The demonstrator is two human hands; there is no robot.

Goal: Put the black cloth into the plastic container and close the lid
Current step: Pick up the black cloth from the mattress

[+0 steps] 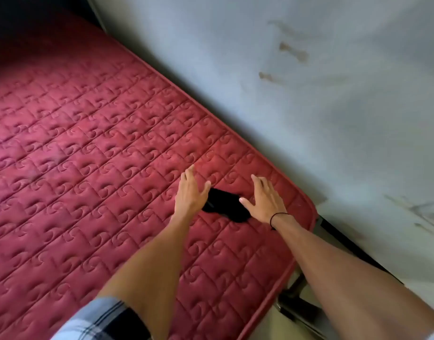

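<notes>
The black cloth [223,204] lies crumpled on a red quilted mattress [88,168], near its right-hand corner. My left hand [190,192] hovers just left of the cloth with fingers spread, holding nothing. On the cloth's right side, my right hand [263,201] is also spread flat and empty, a thin black band on its wrist. Both hands flank the cloth; I cannot tell whether they touch it. No plastic container shows in this view.
A stained grey wall [309,82] runs along the mattress's right edge. A dark metal bed frame [297,290] shows in the gap below the corner. A checked sleeve [100,320] covers my left upper arm.
</notes>
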